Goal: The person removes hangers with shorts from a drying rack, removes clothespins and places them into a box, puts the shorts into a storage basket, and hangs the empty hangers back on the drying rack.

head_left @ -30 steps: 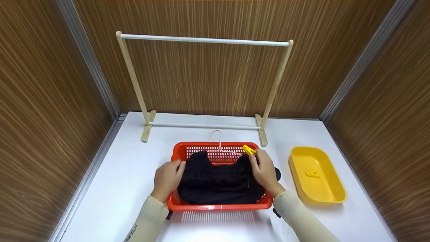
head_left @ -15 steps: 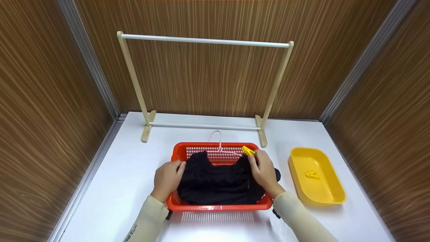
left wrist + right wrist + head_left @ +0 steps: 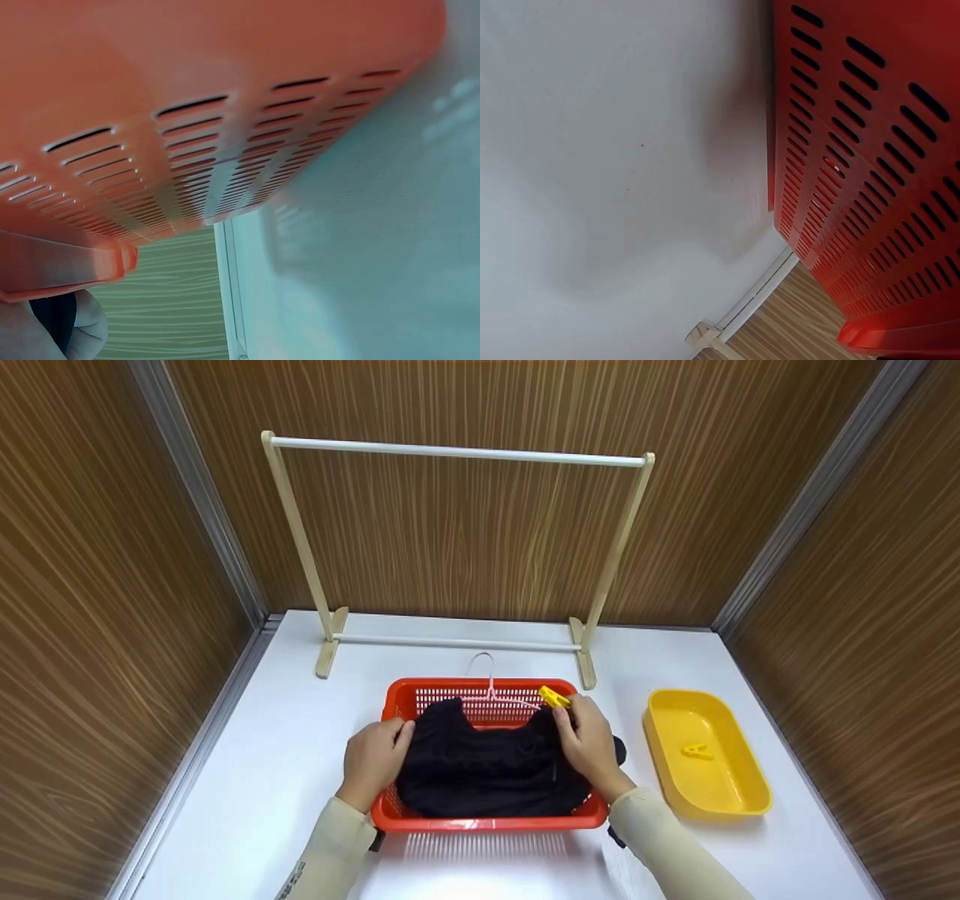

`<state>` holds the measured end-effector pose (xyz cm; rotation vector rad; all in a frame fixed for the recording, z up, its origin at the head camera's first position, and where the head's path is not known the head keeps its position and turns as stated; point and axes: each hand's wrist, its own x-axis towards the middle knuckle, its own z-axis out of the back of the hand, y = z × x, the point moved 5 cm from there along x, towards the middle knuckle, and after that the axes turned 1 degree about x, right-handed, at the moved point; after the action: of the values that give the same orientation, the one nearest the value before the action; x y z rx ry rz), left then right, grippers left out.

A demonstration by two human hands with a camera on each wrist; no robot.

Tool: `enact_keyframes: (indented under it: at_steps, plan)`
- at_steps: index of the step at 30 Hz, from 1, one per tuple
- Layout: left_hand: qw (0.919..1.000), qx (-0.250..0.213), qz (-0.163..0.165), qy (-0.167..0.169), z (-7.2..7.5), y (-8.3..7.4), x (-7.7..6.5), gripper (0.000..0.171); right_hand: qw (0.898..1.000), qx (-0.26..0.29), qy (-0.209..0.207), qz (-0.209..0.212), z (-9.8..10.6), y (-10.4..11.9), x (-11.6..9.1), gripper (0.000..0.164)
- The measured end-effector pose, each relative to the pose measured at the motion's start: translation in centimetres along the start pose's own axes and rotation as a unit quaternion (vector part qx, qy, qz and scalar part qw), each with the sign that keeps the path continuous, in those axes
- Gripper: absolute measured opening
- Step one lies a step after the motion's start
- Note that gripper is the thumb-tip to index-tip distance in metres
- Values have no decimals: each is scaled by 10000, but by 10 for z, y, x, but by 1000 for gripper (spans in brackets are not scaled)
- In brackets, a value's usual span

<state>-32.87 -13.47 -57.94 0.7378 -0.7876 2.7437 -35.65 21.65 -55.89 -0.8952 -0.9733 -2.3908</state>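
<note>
A black garment (image 3: 487, 765) with a scooped upper edge lies in the red slotted basket (image 3: 491, 823), spread between the two hands. A pink hanger (image 3: 491, 691) runs along its top, hook pointing to the back. At the left rim my left hand (image 3: 375, 757) pinches the garment's edge; black cloth shows between thumb and finger in the left wrist view. My right hand (image 3: 591, 742) is at the right rim, over the garment, and holds a yellow clothespin (image 3: 553, 697) that sticks out past its fingertips. In the right wrist view that hand is hidden behind the basket wall.
Behind the basket stands a drying rack (image 3: 457, 451) with white bars and wooden legs. To the right is a yellow tray (image 3: 667, 780) holding another yellow clothespin (image 3: 697, 751). Wood-grain panels (image 3: 450, 547) enclose the white table (image 3: 247, 750) at the back and sides.
</note>
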Motion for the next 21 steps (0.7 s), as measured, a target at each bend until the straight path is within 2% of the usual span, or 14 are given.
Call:
enact_keyframes:
  at_steps: [7,21]
  plan:
    - [10000,23,-44,-28,1,-1,0,45,9994,-171,-274,110,2,1,0,14]
    - [10000,-8,-3,22,0,0,0,44,9999,-135,-84,-41,2,0,-1,15]
